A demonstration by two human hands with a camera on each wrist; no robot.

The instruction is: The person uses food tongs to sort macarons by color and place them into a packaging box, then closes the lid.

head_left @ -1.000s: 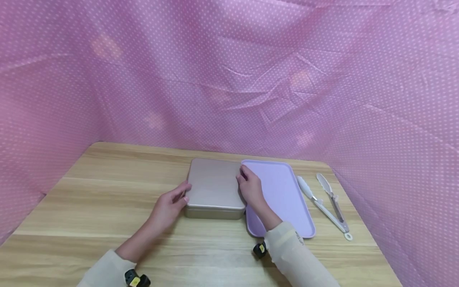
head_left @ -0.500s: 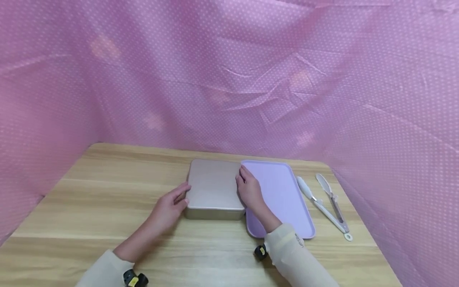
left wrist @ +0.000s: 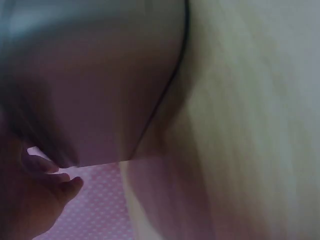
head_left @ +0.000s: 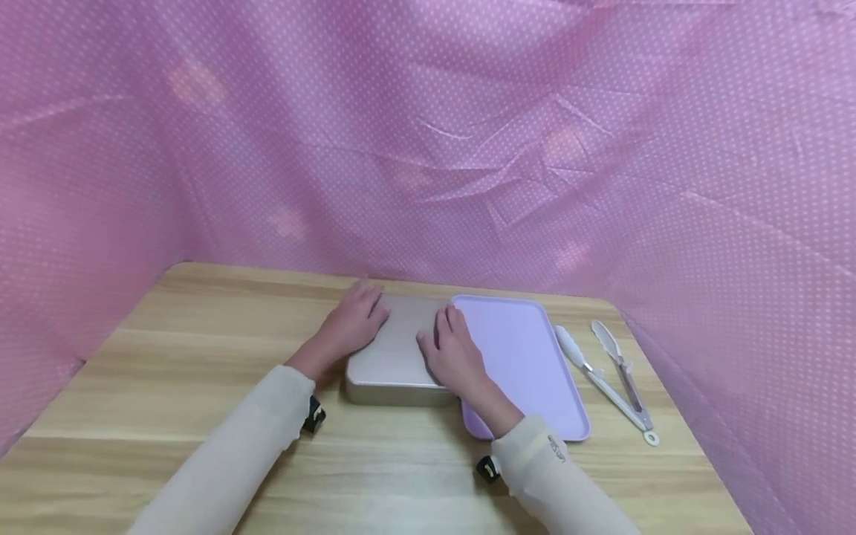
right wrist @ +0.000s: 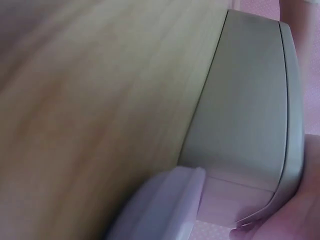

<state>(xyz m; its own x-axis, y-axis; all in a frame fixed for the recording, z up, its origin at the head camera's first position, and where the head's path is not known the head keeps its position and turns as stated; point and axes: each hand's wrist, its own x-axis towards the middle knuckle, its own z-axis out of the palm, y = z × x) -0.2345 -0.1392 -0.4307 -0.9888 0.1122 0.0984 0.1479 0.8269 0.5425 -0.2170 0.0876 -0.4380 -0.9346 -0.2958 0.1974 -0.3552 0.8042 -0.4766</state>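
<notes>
A closed, flat, champagne-coloured metal tin (head_left: 398,358) stands on the table, its lid down all round. My left hand (head_left: 351,321) lies over the tin's far left corner, fingers reaching toward the back edge. On the right part of the lid rests my right hand (head_left: 456,355), fingers pointing away from me and slightly spread. In the left wrist view, fingertips (left wrist: 72,189) show near the far end of the tin's wall (left wrist: 90,115). From the right wrist, the thin seam under the lid shows along the tin's side (right wrist: 240,100), with the hand's edge (right wrist: 285,220) against the lid.
A lilac tray (head_left: 518,357) lies right beside the tin, partly under my right forearm. Farther right, white-handled tongs (head_left: 610,386) lie spread on the wooden table (head_left: 200,357). Pink dotted cloth (head_left: 428,148) hangs around the back and sides.
My left hand has moved from the tin's left side up and forward onto its far left corner. The right hand has shifted slightly left, farther onto the lid. The tin has stayed in place.
</notes>
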